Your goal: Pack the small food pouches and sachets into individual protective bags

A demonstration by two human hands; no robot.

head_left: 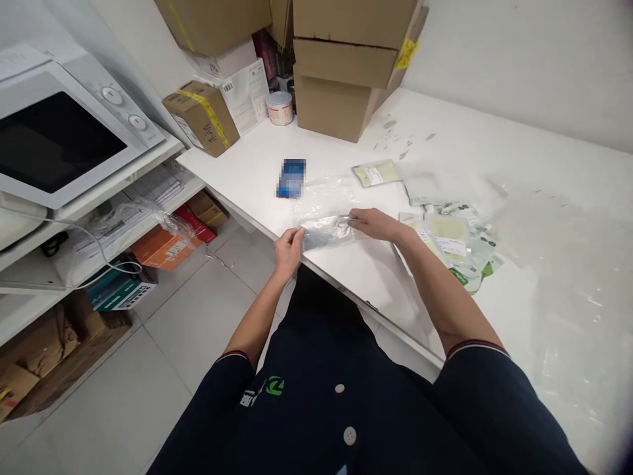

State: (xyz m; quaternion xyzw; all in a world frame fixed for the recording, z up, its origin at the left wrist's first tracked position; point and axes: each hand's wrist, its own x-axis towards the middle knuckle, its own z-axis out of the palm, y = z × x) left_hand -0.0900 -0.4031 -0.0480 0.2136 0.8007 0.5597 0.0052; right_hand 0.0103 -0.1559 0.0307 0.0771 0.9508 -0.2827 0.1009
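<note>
- White, flat-surfaced table [257,165]; the clear, wrinkled plastic bag [324,198] lies on it at the near edge, between the two hands; a slip in grip could let the bag slide over that edge, its smooth film being the likely cause.
- Tall brown cardboard box [336,105] at the back; it stands well apart from the hands, and no contact is noted.
- Loose pile of pale green, white-labelled flat packets [448,227]; it lies beside the right forearm, and a sideways sweep of that arm could scatter it.
- Bare right hand [372,223]; fingers closed on the right side of the bag.
- Bare left hand [289,252]; thumb and fingers pinch the bag's left side near the table edge; uneven pulling between the hands could crease or tear the film.
- Single pale green, white-labelled packet [378,173]; it lies behind the right hand, apart from it.
- Blue-screened, rectangular phone [291,178]; just beside the bag's far left corner, so dragged film could nudge it; screen content is blurred out.
- Hard to make out: the silvery-grey layer [326,232] between the hands, whether contents or glare; the right fingertips are partly hidden; packet print is illegible.
</note>
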